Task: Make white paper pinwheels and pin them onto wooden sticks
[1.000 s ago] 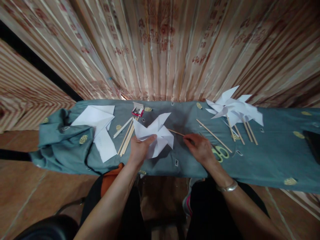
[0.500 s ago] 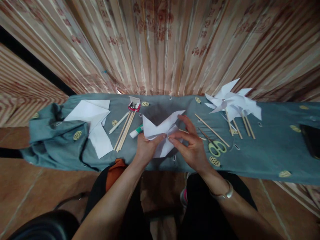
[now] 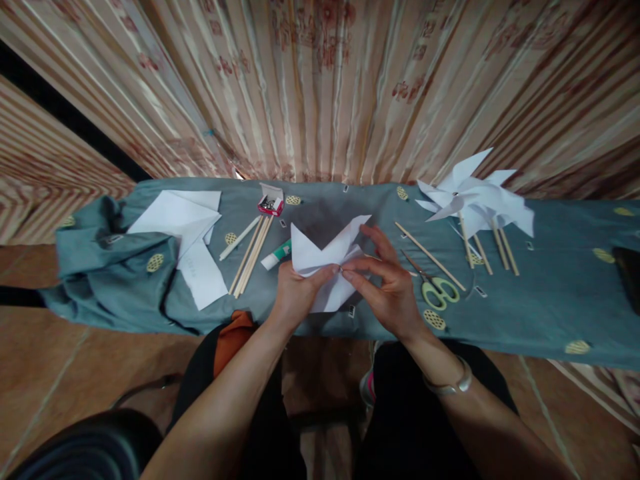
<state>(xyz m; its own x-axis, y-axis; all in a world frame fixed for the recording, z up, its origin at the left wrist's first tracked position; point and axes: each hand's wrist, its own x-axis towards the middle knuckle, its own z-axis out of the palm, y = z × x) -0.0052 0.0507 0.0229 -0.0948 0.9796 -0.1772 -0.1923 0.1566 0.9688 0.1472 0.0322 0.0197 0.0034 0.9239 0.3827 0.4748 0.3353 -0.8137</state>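
A white folded paper pinwheel [image 3: 325, 257] is held over the near edge of the teal-covered table [image 3: 540, 293]. My left hand [image 3: 295, 297] pinches its middle from the left, thumb on top. My right hand [image 3: 390, 287] meets it from the right, thumb and forefinger closed at the pinwheel's centre, the other fingers raised behind the paper. A thin wooden stick [image 3: 411, 273] lies behind my right hand; I cannot tell whether the fingers touch it. A silver bangle sits on my right wrist.
Green-handled scissors [image 3: 437, 290] lie right of my hands. Finished paper pinwheels on sticks [image 3: 475, 200] lie at the far right. Left are loose sticks [image 3: 253, 257], a glue stick [image 3: 276, 255], a small red box of pins [image 3: 270, 202] and white paper sheets [image 3: 187, 233]. A curtain hangs behind.
One second ago my right hand rested on the cloth by the stick. It has since come up to the pinwheel's centre and pinched it beside my left hand; the pinwheel has tilted.
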